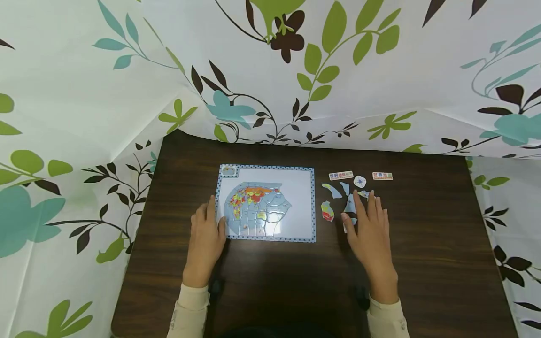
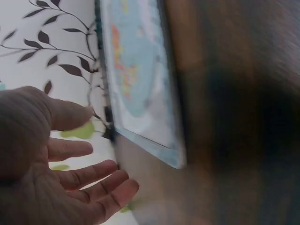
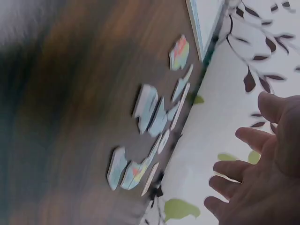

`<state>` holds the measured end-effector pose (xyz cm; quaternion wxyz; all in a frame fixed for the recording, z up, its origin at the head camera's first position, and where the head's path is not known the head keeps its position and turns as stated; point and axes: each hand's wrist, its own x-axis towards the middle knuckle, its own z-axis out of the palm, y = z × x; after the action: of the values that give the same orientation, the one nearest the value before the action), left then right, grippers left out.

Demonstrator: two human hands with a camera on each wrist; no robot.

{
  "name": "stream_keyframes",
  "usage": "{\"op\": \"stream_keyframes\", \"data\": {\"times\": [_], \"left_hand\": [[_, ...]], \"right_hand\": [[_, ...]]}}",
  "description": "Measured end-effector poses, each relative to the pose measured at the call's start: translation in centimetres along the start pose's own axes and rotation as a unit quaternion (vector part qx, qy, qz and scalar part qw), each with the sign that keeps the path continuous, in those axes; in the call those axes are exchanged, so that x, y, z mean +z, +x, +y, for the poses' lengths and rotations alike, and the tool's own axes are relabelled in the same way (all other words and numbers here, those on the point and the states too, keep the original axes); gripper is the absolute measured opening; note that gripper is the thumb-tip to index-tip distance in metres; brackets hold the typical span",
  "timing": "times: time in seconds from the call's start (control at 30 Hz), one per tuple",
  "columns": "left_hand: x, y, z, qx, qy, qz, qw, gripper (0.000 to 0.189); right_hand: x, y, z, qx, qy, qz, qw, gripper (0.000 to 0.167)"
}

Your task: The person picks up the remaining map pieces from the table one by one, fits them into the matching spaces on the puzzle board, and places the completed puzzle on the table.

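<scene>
A map puzzle board (image 1: 304, 188) with a dotted blue border lies on the dark wooden table (image 1: 422, 234); part of the world map is filled in. My left hand (image 1: 207, 232) lies flat at the board's left edge, fingers straight, holding nothing. My right hand (image 1: 367, 225) hovers with straight fingers over a cluster of loose puzzle pieces (image 1: 338, 192) to the right of the board. In the left wrist view the open left hand (image 2: 70, 164) shows beside the board (image 2: 140, 93). In the right wrist view the open right hand (image 3: 262, 164) is above the loose pieces (image 3: 147, 108).
Two small label pieces (image 1: 340, 175) (image 1: 382, 176) and a round compass piece (image 1: 359, 181) lie beyond the loose pieces. A leaf-patterned cloth (image 1: 270, 70) walls in the table at the back and both sides.
</scene>
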<state>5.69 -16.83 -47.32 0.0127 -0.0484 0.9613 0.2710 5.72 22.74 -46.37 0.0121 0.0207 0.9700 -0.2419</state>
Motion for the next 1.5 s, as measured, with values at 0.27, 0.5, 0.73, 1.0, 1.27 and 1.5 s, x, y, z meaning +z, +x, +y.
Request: {"op": "stream_keyframes", "data": {"times": [0.27, 0.5, 0.73, 1.0, 1.27, 1.5], "left_hand": [[1.0, -0.1, -1.8, -0.040, -0.006, -0.015, 0.9991, 0.057], [1.5, -0.1, -2.1, -0.054, -0.017, -0.021, 0.9982, 0.043], [1.5, 0.2, -2.1, -0.062, -0.005, -0.005, 0.9980, 0.034], [1.2, 0.4, -1.6, -0.085, 0.010, -0.004, 0.9963, 0.033], [1.1, 0.3, -1.2, -0.097, 0.029, -0.009, 0.9948, 0.035], [1.1, 0.4, -1.1, -0.103, 0.020, -0.015, 0.9943, 0.035]], "right_hand": [[-2.9, 2.7, 2.6, 0.026, 0.063, -0.027, 0.9973, 0.069], [-4.9, 6.6, 5.5, 0.041, 0.058, -0.030, 0.9970, 0.062], [-5.4, 10.8, 9.7, 0.056, 0.008, -0.055, 0.9969, 0.058], [-5.0, 13.2, 12.2, 0.064, -0.044, -0.088, 0.9931, 0.056], [-3.6, 13.5, 12.9, 0.091, -0.074, -0.056, 0.9915, 0.044], [-3.0, 13.6, 12.9, 0.092, -0.035, 0.010, 0.9951, 0.028]]}}
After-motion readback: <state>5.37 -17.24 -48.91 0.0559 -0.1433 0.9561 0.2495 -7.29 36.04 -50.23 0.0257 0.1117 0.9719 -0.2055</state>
